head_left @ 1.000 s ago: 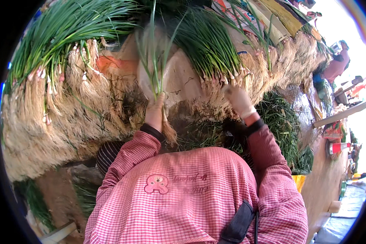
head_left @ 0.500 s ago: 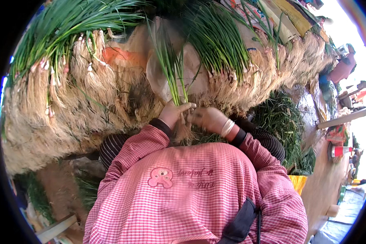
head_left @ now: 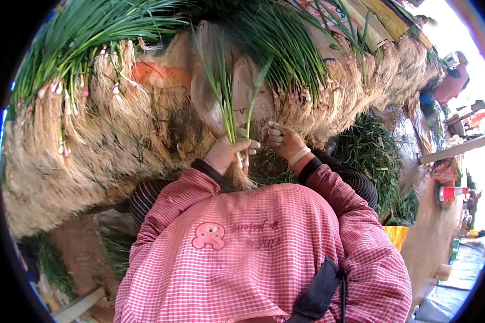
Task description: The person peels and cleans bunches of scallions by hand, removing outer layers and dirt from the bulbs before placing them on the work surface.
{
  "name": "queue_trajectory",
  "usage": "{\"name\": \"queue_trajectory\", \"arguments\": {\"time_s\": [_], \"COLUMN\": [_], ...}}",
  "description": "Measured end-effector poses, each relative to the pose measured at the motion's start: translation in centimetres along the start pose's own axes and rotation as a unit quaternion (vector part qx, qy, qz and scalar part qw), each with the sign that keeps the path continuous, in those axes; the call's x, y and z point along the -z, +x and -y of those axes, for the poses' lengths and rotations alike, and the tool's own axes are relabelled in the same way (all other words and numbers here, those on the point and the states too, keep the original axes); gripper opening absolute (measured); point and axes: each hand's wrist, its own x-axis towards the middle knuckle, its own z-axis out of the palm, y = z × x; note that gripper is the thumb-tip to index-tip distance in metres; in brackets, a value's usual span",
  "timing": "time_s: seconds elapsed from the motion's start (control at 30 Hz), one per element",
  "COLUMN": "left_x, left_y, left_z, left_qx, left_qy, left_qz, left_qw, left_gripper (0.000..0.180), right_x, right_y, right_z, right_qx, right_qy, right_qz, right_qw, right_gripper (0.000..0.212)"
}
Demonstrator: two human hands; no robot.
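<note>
My left hand [head_left: 225, 155], in what looks like a thin pale glove, is closed round a few stalks of green garlic [head_left: 227, 110]. Their long leaves point away from me, while small white bulbs and stringy roots [head_left: 241, 175] hang below my fingers. Just to the right, apart from the stalks, my right hand [head_left: 286, 143] has its gloved fingers curled together, a pale band at the wrist. Whatever is between those fingertips is too small to make out. Beyond both hands lies a pale plastic sheet [head_left: 207, 99].
A thick heap of garlic with tan roots [head_left: 86, 167] runs across in front of me. Green bunches lie on it at the left [head_left: 99, 32] and the right [head_left: 285, 54]. Loose green leaves [head_left: 369, 161] are piled beside my right knee. A wooden bar [head_left: 455, 149] juts in at far right.
My right hand has moved from beside the stalks up and to the right, its fingers now curled. One leaf of the held bunch now leans out to the right. My left hand keeps its grip.
</note>
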Motion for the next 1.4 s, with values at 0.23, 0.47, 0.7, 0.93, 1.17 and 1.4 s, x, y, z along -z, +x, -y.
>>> {"name": "queue_trajectory", "arguments": {"time_s": [0.23, 0.47, 0.7, 0.93, 1.17, 1.4], "left_x": [1.0, 1.2, 2.7, -0.1, 1.3, 1.9], "left_y": [-0.5, -0.7, 0.8, -1.1, 0.1, -1.2], "left_z": [-0.3, -1.5, -0.8, -2.5, -0.1, -2.2], "left_qx": [0.004, -0.121, -0.074, 0.032, 0.018, -0.078], "left_qy": [0.084, 0.002, -0.181, -0.068, -0.078, -0.179], "left_qz": [0.011, -0.049, 0.036, 0.098, -0.034, 0.087], "left_qw": [0.996, 0.991, 0.98, 0.992, 0.996, 0.977], "left_gripper": [0.022, 0.024, 0.042, 0.034, 0.036, 0.02], "right_x": [-5.9, -9.8, 0.2, -16.2, -9.4, -4.6], "right_y": [-4.9, -0.1, -5.2, -1.0, -0.8, 2.3], "right_z": [2.6, 12.0, 10.6, 3.7, 10.1, 13.8], "right_qx": [-0.331, -0.067, -0.139, -0.158, -0.016, -0.14], "right_qy": [-0.883, -0.788, -0.839, -0.792, -0.853, -0.864], "right_qz": [0.0, -0.441, -0.319, -0.19, -0.225, -0.362], "right_qw": [0.332, 0.424, 0.418, 0.559, 0.471, 0.32], "right_gripper": [0.026, 0.029, 0.029, 0.04, 0.035, 0.044]}}
